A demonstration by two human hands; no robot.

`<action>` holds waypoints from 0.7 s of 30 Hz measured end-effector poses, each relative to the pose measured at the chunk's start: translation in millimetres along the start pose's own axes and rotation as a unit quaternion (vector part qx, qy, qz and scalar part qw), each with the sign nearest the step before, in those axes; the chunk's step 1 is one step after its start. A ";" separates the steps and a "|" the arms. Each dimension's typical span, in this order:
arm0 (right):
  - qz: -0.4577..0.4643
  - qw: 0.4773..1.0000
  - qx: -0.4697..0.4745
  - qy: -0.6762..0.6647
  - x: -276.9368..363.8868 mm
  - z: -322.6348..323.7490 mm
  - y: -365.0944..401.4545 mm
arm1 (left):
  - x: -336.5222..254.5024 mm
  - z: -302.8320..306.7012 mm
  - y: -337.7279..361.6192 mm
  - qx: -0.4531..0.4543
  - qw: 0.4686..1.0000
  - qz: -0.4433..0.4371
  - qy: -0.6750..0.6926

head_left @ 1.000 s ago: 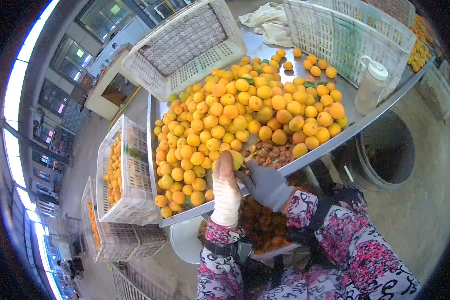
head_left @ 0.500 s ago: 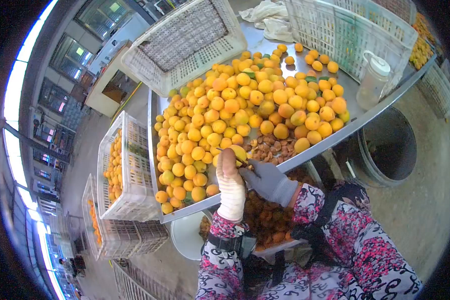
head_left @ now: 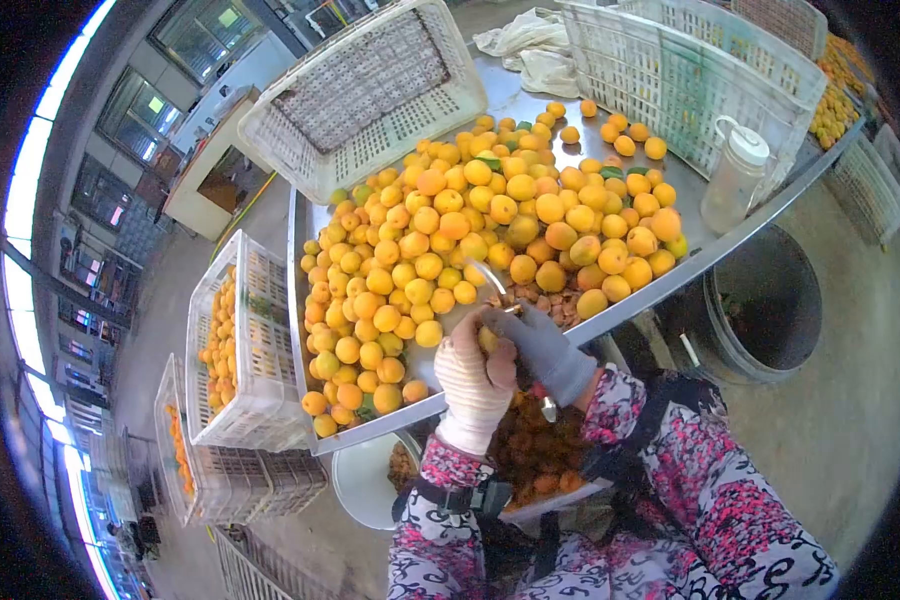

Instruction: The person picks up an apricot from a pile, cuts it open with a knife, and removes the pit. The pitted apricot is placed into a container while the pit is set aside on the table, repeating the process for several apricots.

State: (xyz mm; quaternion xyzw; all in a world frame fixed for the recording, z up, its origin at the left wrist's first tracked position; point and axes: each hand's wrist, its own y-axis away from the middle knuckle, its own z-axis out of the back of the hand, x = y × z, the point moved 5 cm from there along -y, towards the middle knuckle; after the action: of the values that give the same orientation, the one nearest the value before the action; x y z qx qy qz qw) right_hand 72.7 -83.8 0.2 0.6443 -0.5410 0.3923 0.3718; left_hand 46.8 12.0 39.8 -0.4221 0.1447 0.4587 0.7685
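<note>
My left hand (head_left: 470, 385), in a pale striped glove, is closed around an apricot (head_left: 487, 341) that shows only partly between the fingers. Pressed close against it, my right hand (head_left: 548, 352) in a grey glove grips a metal tool. The tool's curved end (head_left: 487, 277) sticks out above the fingers, and its rounded lower end shows below the hand. Both hands are at the near edge of a metal table (head_left: 660, 290), beside a large heap of apricots (head_left: 410, 250). Brown pits (head_left: 560, 303) lie just beyond the right hand.
A tilted white crate (head_left: 365, 95) and another crate (head_left: 670, 85) stand behind the heap. A lidded bottle (head_left: 733, 180) is at the right. Fruit-filled crates (head_left: 260, 350) stand left. Below are a white bucket (head_left: 365, 490), a dark bin (head_left: 765, 300) and a container of brownish-orange pieces (head_left: 535, 450).
Both hands have drawn closer together and slightly down. The apricot is now mostly covered by fingers, and the tool's curved end shows more clearly. The view has shifted a little.
</note>
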 end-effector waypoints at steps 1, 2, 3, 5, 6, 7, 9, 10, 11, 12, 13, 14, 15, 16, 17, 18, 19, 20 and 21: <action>0.000 1.000 0.000 -0.001 -2.9 -3.4 1.1 | 11.4 -7.2 2.0 -0.047 0.980 0.095 0.170; 0.030 0.996 -0.052 0.073 -2.5 -1.3 3.0 | 22.2 -14.7 7.0 -0.092 0.919 0.187 0.333; 0.059 0.982 -0.104 0.145 -1.3 1.5 5.6 | 22.4 -17.8 12.0 -0.090 0.908 0.200 0.357; 0.089 0.985 -0.096 0.112 -4.4 -0.2 4.4 | 16.4 -11.3 2.6 -0.100 0.917 0.193 0.335; 0.122 0.985 -0.087 0.082 -2.4 -0.7 3.2 | 15.6 -6.8 -1.3 -0.112 0.924 0.184 0.316; 0.123 0.985 -0.088 0.083 4.0 2.2 4.2 | 28.4 -4.5 3.8 -0.126 0.887 0.273 0.351; -0.168 0.963 0.007 -0.210 -1.7 -2.3 9.2 | 37.2 -1.6 6.6 -0.070 0.786 0.333 0.516; -0.168 0.963 0.006 -0.211 10.0 -2.6 12.4 | 32.0 0.3 5.4 -0.045 0.772 0.321 0.546; -0.166 0.967 0.011 -0.194 22.2 -3.5 15.9 | 29.7 -0.7 5.0 -0.074 0.746 0.358 0.557; -0.164 0.970 0.016 -0.176 28.7 -2.3 16.6 | 35.2 -3.2 9.9 -0.074 0.745 0.358 0.558; -0.164 0.960 0.121 -0.191 28.3 4.6 18.7 | 41.7 0.6 15.2 -0.065 0.850 0.288 0.435; -0.164 0.960 0.120 -0.190 27.1 4.5 14.7 | 35.4 6.8 16.7 -0.055 0.930 0.208 0.299; -0.154 0.967 0.089 -0.181 26.3 6.0 10.0 | 38.1 16.5 23.0 0.136 0.911 0.244 0.304; -0.144 0.973 0.057 -0.173 24.6 8.7 6.7 | 36.8 23.8 22.0 0.137 0.911 0.244 0.304; -0.144 0.973 0.055 -0.173 20.0 10.3 4.5 | 31.8 22.7 22.8 0.222 0.922 0.207 0.240; -0.135 0.974 0.048 -0.176 14.7 12.7 1.2 | 25.7 19.7 25.0 0.303 0.922 0.167 0.173; -0.127 0.975 0.042 -0.177 10.2 14.5 -1.7 | 10.8 22.6 17.4 0.295 0.951 0.039 0.080; -0.128 0.975 0.042 -0.177 5.7 14.1 -3.9 | 9.0 17.9 14.4 0.295 0.951 0.040 0.080; -0.113 0.979 0.032 -0.165 3.1 13.7 -6.9 | 13.1 17.9 8.5 0.203 0.956 0.123 0.173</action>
State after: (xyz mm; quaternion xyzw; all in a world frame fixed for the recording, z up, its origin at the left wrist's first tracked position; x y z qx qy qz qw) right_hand 81.3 -96.6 -3.0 0.7685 -0.5059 0.2532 0.2990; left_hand 43.9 35.5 38.2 -0.3090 0.4166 0.4303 0.7388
